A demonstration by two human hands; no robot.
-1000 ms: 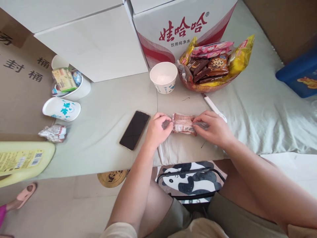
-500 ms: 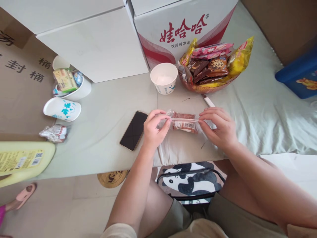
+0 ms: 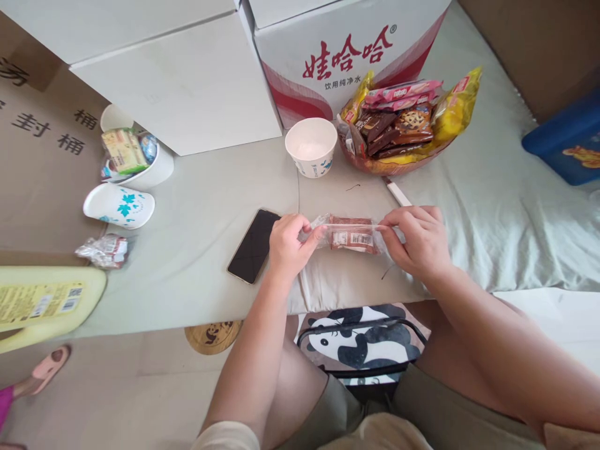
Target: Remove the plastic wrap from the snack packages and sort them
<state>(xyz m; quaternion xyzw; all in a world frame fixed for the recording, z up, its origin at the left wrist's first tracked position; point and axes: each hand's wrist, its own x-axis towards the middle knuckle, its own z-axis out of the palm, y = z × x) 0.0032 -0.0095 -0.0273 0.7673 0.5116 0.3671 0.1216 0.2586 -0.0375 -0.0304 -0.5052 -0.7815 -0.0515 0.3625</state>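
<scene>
Right of the phone [image 3: 253, 247], left hand [image 3: 291, 245] and right hand [image 3: 417, 242] pinch a clear bag [image 3: 320, 221] along its edge; the pack [image 3: 352, 240] appears already inside, sealing hard to confirm.

Soft brightness, pale sheen on the cloth [image 3: 497, 234], wide-angle stretching toward the edges

A long, pale grey-green, cloth-covered table [image 3: 201, 262] crosses the room, its fabric creased and catching soft, bright light at the right. Along its far side stand 2 stacked smooth white boxes [image 3: 182, 94] and a white-and-red cardboard carton [image 3: 281, 69]. A brown cardboard box with black characters [image 3: 42, 181] flanks the left. Below, pale beige floor tiles [image 3: 117, 394] meet at 1 faint seam.
</scene>
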